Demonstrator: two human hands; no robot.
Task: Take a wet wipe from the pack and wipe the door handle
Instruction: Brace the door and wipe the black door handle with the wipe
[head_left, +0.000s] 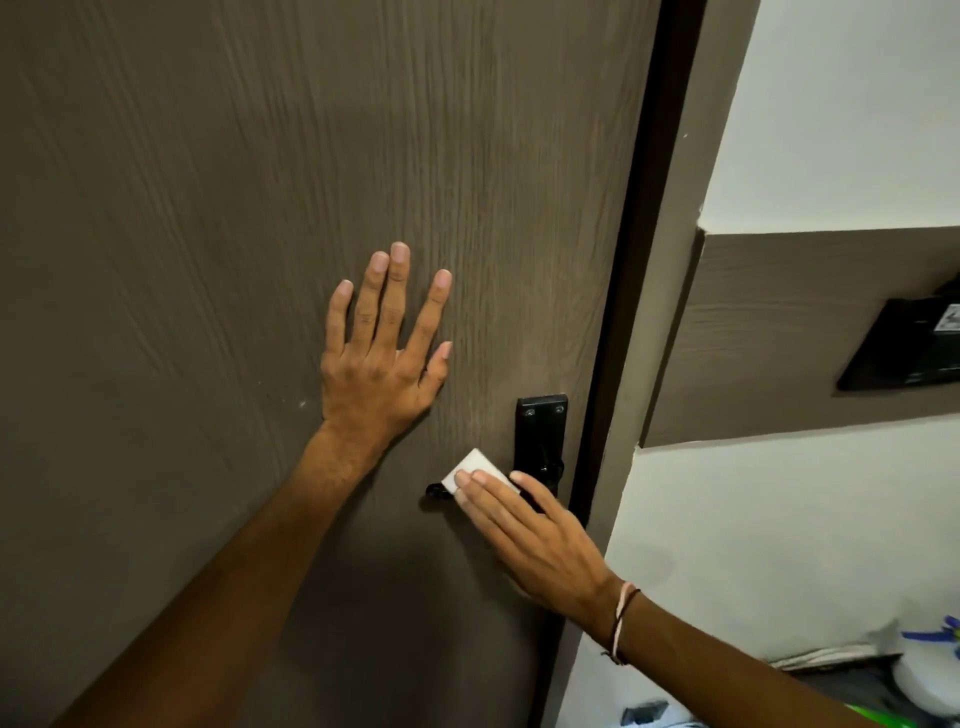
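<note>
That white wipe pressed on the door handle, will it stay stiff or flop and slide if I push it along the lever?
The folded wipe lies flat under the right hand, so it is probably soft and floppy. The door handle looks smooth and dark, so the wipe will likely slide easily. It seems light, so it may slip off unless pressed.

Matt wood-grain door (260, 182), matt black metal handle (540, 431), white cloth-like wipe (475, 465).

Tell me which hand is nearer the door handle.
Right. The right hand presses the white wipe onto the door handle; the left hand lies flat on the door, up-left of it.
</note>
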